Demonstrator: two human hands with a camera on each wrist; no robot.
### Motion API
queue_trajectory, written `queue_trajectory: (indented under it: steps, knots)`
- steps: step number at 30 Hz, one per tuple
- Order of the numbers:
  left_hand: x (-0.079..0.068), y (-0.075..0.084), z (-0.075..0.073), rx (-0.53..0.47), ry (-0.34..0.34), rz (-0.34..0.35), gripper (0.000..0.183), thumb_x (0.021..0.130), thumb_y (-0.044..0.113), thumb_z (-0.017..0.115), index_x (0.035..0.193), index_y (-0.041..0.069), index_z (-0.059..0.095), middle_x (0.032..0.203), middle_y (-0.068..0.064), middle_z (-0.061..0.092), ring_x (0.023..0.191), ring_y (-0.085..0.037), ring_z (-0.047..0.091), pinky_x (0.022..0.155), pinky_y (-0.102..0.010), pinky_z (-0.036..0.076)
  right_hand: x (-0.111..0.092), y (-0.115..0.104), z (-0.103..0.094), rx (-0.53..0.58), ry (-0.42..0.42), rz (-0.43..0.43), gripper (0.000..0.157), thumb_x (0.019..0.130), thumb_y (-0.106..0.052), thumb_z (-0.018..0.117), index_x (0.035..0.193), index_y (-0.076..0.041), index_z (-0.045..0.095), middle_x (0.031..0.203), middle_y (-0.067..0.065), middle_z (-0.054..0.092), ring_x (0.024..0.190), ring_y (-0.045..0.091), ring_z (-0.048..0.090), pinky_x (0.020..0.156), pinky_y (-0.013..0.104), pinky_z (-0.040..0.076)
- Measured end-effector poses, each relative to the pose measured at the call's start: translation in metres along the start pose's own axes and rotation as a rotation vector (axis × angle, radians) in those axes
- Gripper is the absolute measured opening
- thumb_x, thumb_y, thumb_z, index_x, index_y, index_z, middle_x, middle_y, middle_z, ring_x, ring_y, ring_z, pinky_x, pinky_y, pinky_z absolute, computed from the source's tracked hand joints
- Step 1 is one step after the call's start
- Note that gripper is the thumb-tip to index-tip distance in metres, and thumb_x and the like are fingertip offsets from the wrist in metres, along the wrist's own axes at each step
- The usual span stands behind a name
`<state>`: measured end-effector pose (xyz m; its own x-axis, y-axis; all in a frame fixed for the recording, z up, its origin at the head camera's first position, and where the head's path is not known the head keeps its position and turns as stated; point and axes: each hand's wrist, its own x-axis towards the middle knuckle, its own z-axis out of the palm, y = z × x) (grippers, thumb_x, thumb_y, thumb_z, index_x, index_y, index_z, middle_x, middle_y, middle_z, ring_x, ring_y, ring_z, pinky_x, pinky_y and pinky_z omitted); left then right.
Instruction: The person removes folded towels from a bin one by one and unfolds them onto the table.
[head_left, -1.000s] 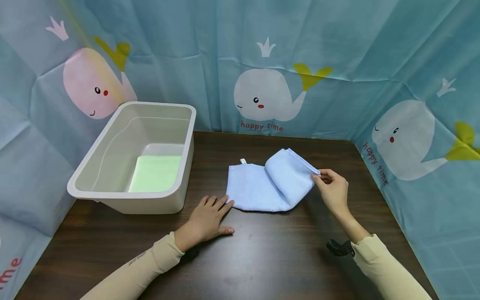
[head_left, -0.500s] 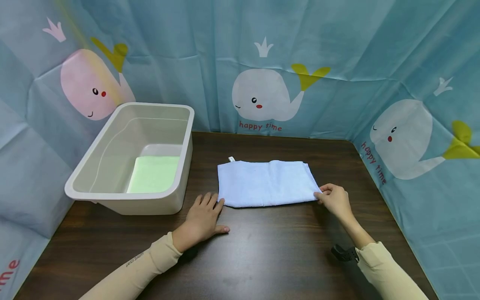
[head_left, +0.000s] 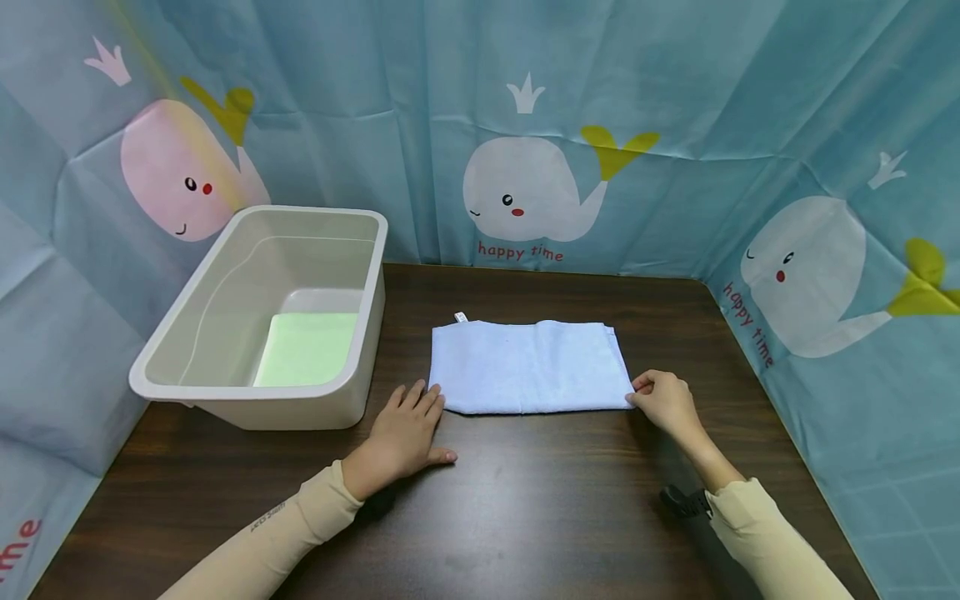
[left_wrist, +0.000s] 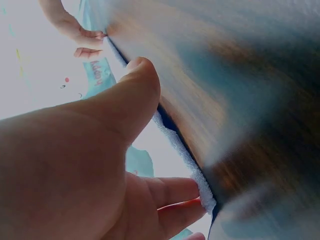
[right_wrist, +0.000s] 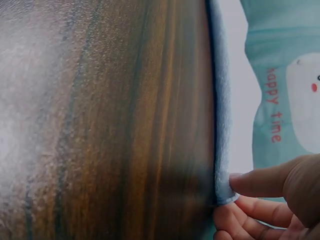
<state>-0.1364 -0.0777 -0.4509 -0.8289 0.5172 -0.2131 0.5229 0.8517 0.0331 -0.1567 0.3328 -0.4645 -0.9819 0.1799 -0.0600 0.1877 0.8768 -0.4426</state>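
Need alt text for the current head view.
A person's right hand pinches the near right corner of a folded light-blue towel on a dark table; the left hand touches its near left corner. At left, a gray bin holds a pale-green item; a whale-print curtain hangs behind.

2 cream sleeves (head_left: 262,546) show — dark lettering (head_left: 267,516) on 1 — plus a black wristband (head_left: 684,502).

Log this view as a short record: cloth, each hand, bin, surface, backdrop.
Blue cloth: lies on the table, white tag at its far edge
Left hand: touches the cloth's near left corner
Right hand: pinches the near right corner
Light gray bin: left of the cloth, apart from it; light green item inside
Table: dark, wood-grained
Backdrop: blue, printed with whales
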Motion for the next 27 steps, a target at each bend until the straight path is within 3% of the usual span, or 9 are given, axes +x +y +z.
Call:
queue_trajectory:
  steps: [10,17,23,27]
  knots:
    - [0.0,-0.001,-0.001,-0.029,-0.009,-0.009,0.087,0.083,0.063,0.055,0.144,0.003,0.036,0.154,-0.013,0.032,0.145,-0.035,0.024,0.117,-0.053,0.021,0.016,-0.001,-0.007,0.047,-0.094,0.027,0.027,0.081,-0.022,0.072,0.096,0.001,0.069,0.087,0.015,0.072,0.073,0.018,0.062,0.058,0.025,0.045]
    - [0.002,-0.003,0.0,-0.031,-0.023,-0.019,0.088,0.083,0.064,0.053,0.145,0.004,0.034,0.155,-0.012,0.03,0.146,-0.035,0.022,0.118,-0.053,0.019,0.058,-0.01,-0.011,0.141,-0.138,0.069,0.033,0.084,-0.028,0.069,0.103,-0.001,0.069,0.094,0.016,0.071,0.08,0.025,0.066,0.06,0.023,0.047]
    - [0.004,-0.004,0.0,-0.038,-0.022,-0.023,0.088,0.084,0.064,0.053,0.145,0.004,0.034,0.155,-0.013,0.03,0.146,-0.035,0.022,0.117,-0.053,0.02,0.097,-0.023,-0.009,0.134,-0.08,-0.038,0.033,0.085,-0.026,0.068,0.108,-0.002,0.068,0.1,0.018,0.072,0.088,0.029,0.067,0.066,0.029,0.052]
    - [0.005,-0.005,-0.001,-0.047,-0.038,-0.038,0.086,0.086,0.062,0.051,0.146,0.005,0.033,0.156,-0.012,0.027,0.146,-0.034,0.021,0.118,-0.053,0.019,0.116,-0.025,-0.003,0.126,-0.076,-0.057,0.033,0.087,-0.02,0.066,0.113,0.0,0.065,0.103,0.02,0.069,0.089,0.026,0.064,0.069,0.03,0.052]
